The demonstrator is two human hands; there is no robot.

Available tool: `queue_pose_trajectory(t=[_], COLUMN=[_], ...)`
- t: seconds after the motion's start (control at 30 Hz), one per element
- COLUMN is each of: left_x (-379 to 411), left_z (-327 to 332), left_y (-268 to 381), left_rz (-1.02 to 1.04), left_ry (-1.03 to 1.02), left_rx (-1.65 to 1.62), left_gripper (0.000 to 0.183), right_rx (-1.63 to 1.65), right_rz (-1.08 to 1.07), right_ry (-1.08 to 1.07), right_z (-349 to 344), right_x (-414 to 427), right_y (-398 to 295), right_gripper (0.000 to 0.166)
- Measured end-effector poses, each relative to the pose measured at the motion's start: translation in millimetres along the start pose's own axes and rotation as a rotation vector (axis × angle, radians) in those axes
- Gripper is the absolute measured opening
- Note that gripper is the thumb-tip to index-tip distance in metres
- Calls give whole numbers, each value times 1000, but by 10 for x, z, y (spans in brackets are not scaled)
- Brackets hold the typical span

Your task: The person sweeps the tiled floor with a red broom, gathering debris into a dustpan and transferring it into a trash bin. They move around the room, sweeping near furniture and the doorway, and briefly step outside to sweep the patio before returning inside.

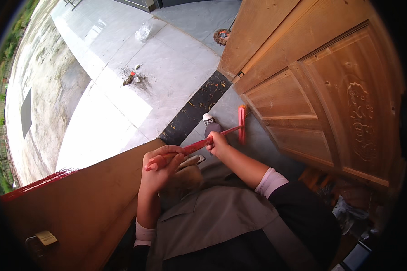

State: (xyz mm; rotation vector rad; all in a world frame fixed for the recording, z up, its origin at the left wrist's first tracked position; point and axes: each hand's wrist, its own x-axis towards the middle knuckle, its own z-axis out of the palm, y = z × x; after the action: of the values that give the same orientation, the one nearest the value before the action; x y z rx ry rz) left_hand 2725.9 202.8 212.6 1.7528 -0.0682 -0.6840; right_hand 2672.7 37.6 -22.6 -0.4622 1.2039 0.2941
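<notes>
Both hands hold a broom slantwise in front of my grey apron (217, 206). My left hand (159, 169) wraps the upper end of its red handle (195, 146). Farther down the stick, my right hand (218, 143) grips it. The broom head (241, 127), pinkish red with orange bristles at one end, is over the grey floor inside the doorway, close to the carved wooden door (295, 111). Beyond the threshold, a small heap of dark dirt (130, 79) with an orange bit lies on the pale tiles (176, 50).
A black stone threshold (200, 103) with gold veins crosses the doorway beside my shoe (208, 118). Another wooden door panel (88, 183) with a brass-coloured padlock (46, 237) is at left. Outside are a clear plastic bag (143, 32) and a shaggy brown mop head (220, 36).
</notes>
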Motion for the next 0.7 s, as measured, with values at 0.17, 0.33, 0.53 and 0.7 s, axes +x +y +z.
queue_pose_trajectory(t=[0.17, 0.33, 0.53, 0.7], left_x=[1102, 1828, 1661, 1457], left_z=[26, 52, -176, -389], left_y=[39, 523, 800, 1116], left_rz=[-50, -82, -54, -111], left_ry=[91, 334, 452, 431], left_rx=[33, 4, 105, 55], left_gripper=[10, 8, 9, 10], right_rx=[-62, -20, -232, -183], right_rz=[37, -100, -46, 83], right_ry=[82, 118, -69, -112], right_z=[556, 1384, 1798, 1805], right_x=[661, 1300, 943, 223], right_y=[-713, -1326, -1403, -1342], right_gripper=[4, 4, 9, 12])
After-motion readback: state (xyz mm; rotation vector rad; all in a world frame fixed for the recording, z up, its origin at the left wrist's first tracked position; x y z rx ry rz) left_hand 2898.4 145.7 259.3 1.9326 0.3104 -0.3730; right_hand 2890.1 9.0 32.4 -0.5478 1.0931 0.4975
